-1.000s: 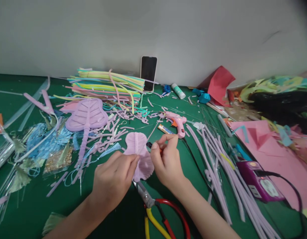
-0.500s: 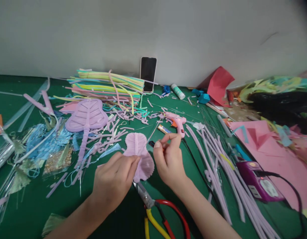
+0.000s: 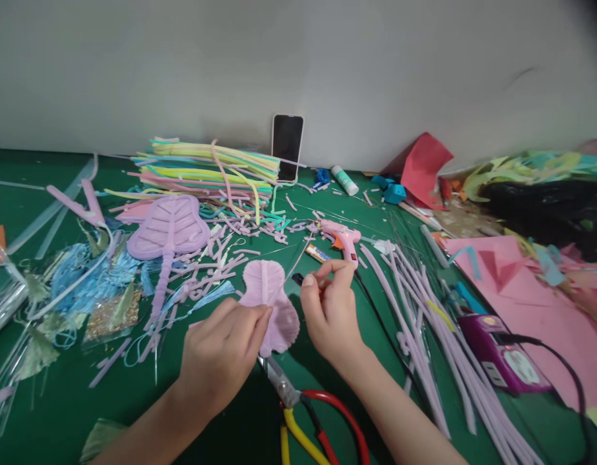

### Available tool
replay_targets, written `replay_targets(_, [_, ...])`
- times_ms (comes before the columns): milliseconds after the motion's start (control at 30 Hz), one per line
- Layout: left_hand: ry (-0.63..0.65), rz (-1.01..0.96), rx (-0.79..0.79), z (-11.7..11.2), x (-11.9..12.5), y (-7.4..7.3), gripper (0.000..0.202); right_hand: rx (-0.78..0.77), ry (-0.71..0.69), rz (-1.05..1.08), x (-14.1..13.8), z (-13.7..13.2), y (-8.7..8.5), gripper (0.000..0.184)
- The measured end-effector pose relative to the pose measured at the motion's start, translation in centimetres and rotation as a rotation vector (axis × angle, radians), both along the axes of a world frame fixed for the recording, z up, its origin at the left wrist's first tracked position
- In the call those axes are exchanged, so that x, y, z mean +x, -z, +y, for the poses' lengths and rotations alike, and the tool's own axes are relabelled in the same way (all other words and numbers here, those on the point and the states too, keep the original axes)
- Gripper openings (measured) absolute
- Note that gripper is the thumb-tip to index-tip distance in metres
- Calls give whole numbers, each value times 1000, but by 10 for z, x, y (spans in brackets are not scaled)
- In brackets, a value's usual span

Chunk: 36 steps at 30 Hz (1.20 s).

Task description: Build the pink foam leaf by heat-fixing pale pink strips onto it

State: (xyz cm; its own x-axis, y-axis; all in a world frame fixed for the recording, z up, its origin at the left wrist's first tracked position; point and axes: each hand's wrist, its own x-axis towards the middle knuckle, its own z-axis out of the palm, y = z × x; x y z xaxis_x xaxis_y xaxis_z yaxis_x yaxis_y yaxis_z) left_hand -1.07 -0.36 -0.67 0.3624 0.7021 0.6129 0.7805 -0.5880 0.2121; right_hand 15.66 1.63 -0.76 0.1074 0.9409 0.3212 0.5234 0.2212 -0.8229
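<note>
My left hand (image 3: 225, 336) is closed, thumb and forefinger pinched over a lilac ruffled gourd-shaped piece (image 3: 264, 284). From those fingertips a thin lilac strip (image 3: 298, 257) slants up to the right. My right hand (image 3: 330, 310) is closed around a small black-tipped object (image 3: 297, 278) with a bit of orange showing; most of it is hidden by the fingers. Large scissors (image 3: 286, 391) with red and yellow handles lie below the gourd-shaped piece. A finished-looking lilac leaf-shaped fan (image 3: 170, 226) with a wrapped handle rests to the left.
A pink glue gun (image 3: 344, 239) lies beyond my right hand, its black cord trailing right. Lilac pipe cleaners (image 3: 424, 336) and a purple power adapter (image 3: 504, 355) are on the right. Behind are bundled coloured stems (image 3: 206, 168) and a phone (image 3: 287, 145). Blue tassels (image 3: 97, 271) lie left.
The view has shifted very slightly. My right hand and its small object sit marginally farther right; both hands otherwise keep their pose.
</note>
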Motion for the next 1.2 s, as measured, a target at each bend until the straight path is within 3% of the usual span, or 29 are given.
replay_targets(633, [44,-23,12,-1,3,0,14,17,64,31,7,9,-3,16])
replay_targets(867, [0,-139,-111,0,-2,-4,12,27,83,18,14,10,0,19])
replay_targets(1000, [-109,-341,-245,-1,-8,-12,10,-14,138,71,17,14,1,34])
replay_targets(1100, [-234,-657,-333,1,-14,-20,14,-25,215,134,19,15,1,37])
replay_targets(1200, [-153,-1038,-460,8,-21,-26,26,-20,253,211,23,16,-2,39])
